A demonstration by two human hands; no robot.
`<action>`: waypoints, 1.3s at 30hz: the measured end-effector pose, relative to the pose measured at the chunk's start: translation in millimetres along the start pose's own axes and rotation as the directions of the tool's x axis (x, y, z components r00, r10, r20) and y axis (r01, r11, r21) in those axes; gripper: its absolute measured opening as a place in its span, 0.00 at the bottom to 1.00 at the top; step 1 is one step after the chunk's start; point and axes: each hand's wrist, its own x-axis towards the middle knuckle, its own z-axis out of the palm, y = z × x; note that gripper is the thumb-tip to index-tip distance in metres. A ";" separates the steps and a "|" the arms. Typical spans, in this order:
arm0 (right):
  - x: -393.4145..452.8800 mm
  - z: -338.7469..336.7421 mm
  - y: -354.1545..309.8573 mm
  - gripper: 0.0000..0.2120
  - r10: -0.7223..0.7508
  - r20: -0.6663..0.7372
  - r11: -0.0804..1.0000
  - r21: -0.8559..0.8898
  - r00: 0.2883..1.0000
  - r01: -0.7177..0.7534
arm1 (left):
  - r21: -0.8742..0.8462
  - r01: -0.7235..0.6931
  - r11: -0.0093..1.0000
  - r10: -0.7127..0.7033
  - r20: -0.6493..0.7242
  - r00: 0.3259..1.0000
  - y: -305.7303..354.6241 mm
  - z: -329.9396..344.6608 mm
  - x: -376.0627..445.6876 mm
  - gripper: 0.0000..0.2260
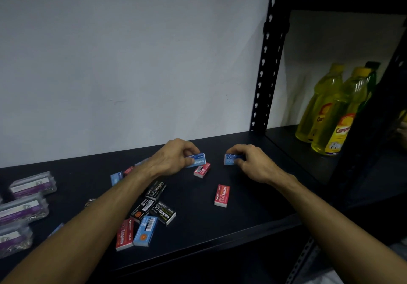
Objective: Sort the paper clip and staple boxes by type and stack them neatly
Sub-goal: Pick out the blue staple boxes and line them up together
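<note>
Small blue cardboard staple boxes [198,160], one pinched in each hand on the black shelf [253,186].
Left hand [174,158] and right hand [251,162] each grip closed on one; light, stiff, best held by the long sides.

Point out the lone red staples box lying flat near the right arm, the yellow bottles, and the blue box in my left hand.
Lone red cardboard staples box [222,195], head view, printed top face.
Yellow plastic bottles [339,116], head view, front bottle's body.
Blue cardboard staples box [199,160], head view, exposed right end.
</note>
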 end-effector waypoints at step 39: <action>16.9 -17.5 62.4 0.23 0.081 -0.148 0.943 -0.309 0.986 -0.124 | 0.176 -0.058 0.983 0.072 -0.077 0.994 52.7 70.7 57.3 0.17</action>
